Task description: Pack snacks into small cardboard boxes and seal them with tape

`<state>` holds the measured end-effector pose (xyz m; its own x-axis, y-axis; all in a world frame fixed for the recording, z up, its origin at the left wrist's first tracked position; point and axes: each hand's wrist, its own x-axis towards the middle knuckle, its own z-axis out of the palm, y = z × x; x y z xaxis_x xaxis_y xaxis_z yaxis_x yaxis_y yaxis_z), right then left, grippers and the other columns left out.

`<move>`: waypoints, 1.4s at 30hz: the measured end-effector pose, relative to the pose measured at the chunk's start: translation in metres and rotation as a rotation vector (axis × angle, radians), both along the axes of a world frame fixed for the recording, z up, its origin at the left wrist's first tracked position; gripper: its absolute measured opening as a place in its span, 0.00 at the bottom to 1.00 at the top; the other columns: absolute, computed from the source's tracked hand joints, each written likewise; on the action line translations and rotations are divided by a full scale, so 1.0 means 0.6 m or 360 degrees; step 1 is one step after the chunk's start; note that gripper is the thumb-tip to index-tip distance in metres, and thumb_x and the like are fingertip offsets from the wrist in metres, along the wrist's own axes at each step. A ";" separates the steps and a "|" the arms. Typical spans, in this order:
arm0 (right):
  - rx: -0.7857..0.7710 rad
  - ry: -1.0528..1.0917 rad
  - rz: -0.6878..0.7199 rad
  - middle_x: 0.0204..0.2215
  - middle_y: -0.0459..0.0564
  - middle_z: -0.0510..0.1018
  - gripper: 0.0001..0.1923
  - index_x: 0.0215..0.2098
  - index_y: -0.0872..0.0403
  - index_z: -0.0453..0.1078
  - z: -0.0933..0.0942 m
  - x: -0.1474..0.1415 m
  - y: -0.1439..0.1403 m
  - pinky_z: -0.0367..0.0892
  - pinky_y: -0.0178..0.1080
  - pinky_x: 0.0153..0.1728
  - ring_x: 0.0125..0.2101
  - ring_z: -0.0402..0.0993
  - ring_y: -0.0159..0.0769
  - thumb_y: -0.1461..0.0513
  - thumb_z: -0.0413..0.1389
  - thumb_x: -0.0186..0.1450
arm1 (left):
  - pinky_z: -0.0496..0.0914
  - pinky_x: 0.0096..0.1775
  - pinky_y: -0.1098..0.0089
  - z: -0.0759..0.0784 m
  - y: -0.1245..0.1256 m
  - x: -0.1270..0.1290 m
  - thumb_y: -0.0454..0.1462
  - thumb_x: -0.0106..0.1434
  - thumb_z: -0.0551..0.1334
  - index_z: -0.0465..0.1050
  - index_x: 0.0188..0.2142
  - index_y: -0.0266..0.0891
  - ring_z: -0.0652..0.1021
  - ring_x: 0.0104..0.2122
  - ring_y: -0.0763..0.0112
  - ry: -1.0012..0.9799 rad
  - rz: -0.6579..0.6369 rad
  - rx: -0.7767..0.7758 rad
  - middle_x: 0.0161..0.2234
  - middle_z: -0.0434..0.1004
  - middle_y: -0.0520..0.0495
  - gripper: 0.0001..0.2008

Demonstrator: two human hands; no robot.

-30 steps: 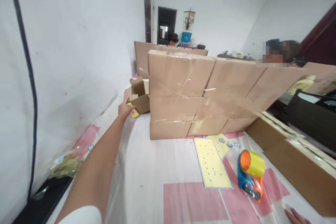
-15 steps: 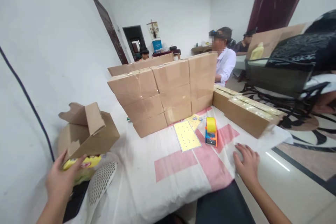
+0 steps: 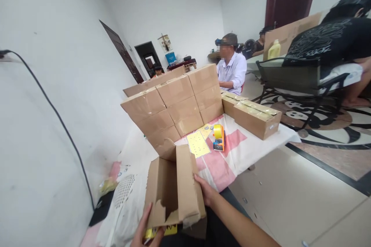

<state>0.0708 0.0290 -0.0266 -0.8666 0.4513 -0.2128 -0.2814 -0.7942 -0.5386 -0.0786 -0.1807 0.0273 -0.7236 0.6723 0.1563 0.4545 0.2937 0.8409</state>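
Cardboard dominates the scene: we hold an open box (image 3: 174,189) close to the body, its flaps raised and one flap edge torn. Our left hand (image 3: 146,229) grips the box from below at its near left corner, thumb lying up along the torn flap. Our right hand (image 3: 206,191) clasps the right side wall, fingers hidden behind the cardboard. Under the box's lower edge a yellow packet (image 3: 162,231) shows, touching the left hand; it carries dark print that we cannot read.

Beyond the box lies a table (image 3: 249,150) covered with a white and pink cloth. On it stands a wall of sealed boxes (image 3: 174,104), taped shut and stacked three high; we see no legible marking on them. Just in front of the stack lies a yellow sheet (image 3: 198,144) dotted with small marks, and beside it an orange and blue tape dispenser (image 3: 218,137) with a yellow roll. Two flat cartons (image 3: 251,114) lie along the table's far right edge.

A white perforated object (image 3: 125,191) rests at the table's near left, beside the wall, where a dark cable (image 3: 58,115) hangs. A person in a white shirt (image 3: 232,71) sits behind the stack, another in black (image 3: 327,42) on a chair at right.
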 end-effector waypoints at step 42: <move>-0.0064 -0.0120 -0.0317 0.36 0.54 0.85 0.25 0.44 0.55 0.76 0.016 -0.042 0.054 0.75 0.51 0.47 0.42 0.82 0.51 0.46 0.57 0.59 | 0.70 0.47 0.53 0.117 0.195 -0.017 0.40 0.69 0.55 0.79 0.53 0.46 0.77 0.44 0.52 0.0755 -0.0193 -0.0141 0.42 0.83 0.42 0.19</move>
<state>0.0458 0.0616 -0.0168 -0.7419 0.6020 -0.2952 -0.3951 -0.7482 -0.5330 -0.0890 -0.0638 0.0978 -0.5025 0.7727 0.3879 0.8163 0.2760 0.5075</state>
